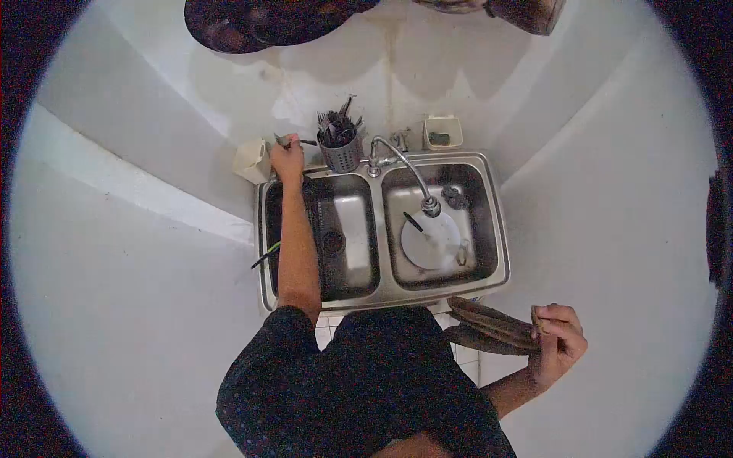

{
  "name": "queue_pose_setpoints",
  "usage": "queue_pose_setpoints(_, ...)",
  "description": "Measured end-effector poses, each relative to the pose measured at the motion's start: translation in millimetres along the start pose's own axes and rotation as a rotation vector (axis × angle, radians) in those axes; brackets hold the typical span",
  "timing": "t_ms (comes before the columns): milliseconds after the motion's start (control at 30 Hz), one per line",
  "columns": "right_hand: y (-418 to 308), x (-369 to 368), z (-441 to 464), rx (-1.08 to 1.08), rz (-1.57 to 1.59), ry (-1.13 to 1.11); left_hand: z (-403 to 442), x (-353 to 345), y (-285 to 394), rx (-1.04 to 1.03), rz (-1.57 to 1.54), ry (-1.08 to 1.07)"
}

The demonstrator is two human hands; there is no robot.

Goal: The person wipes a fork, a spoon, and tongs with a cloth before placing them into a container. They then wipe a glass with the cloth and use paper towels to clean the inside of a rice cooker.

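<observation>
My left hand (pixel 288 162) reaches to the back left of the sink, its fingers closed on a small fork (pixel 308 143) with a dark handle. Beside it stands a grey perforated cutlery holder (pixel 340 157) packed with forks and other dark utensils. A cream container (pixel 252 161) is just left of that hand. At the front right, outside the sink, my right hand (pixel 561 345) grips a brown, folded, cloth-like item (pixel 492 324). It hangs out to the left in several long layers, and its exact kind is unclear.
The double steel sink (pixel 378 229) has a curved faucet (pixel 408 168) over its right basin. A white plate (pixel 427 248), a dark-handled utensil (pixel 413 222) and a dark scrubber (pixel 456 197) lie there. A black rack (pixel 294 229) sits in the left basin; a cream holder (pixel 443 131) stands behind.
</observation>
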State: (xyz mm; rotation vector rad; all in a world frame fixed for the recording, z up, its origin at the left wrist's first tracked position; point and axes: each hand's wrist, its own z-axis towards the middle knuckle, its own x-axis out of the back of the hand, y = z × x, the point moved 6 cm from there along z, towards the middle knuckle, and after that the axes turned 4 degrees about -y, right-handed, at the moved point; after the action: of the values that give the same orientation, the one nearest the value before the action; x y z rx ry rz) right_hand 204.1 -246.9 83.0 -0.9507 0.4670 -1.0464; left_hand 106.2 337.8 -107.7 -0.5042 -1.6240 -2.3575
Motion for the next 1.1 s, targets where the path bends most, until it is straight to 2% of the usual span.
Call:
queue_pose_setpoints(100,0,-2,4,-0.018,0.054,0.033,28,-39,-57,-0.011,0.004,-0.062)
queue_pose_setpoints(233,3,3,1,-0.032,-0.002,0.047,25,-54,-41,-0.057,-0.039,-0.04)
queue_pose_setpoints(333,4,3,2,-0.04,-0.062,0.041,34,-69,-50,-0.082,0.245,-0.116)
queue_pose_setpoints(367,5,1,4,-0.045,-0.064,0.042,34,-73,-51,-0.159,0.266,-0.146)
queue_pose_setpoints(433,6,-2,8,-0.064,-0.058,0.043,30,-74,-34,-0.312,0.307,-0.202)
queue_pose_setpoints(533,9,-10,14,-0.1,-0.048,0.04,24,-64,-10,-0.251,0.17,-0.13)
queue_pose_setpoints(633,10,-17,21,-0.106,-0.066,0.012,21,-48,27,-0.388,0.013,-0.003)
queue_pose_setpoints(733,12,-24,27,-0.098,-0.088,-0.016,34,-57,11,-0.25,0.061,-0.124)
queue_pose_setpoints(833,16,-26,30,-0.095,-0.083,-0.013,47,-76,-23,-0.217,0.13,-0.275)
queue_pose_setpoints(967,20,-26,30,-0.117,-0.11,-0.016,34,-66,-29,-0.158,-0.034,-0.22)
queue_pose_setpoints(1033,21,-27,35,-0.122,-0.12,-0.029,31,-50,1,-0.156,-0.01,-0.186)
queue_pose_setpoints(1100,21,-29,35,-0.127,-0.116,-0.032,35,-45,14,-0.148,-0.199,-0.141)
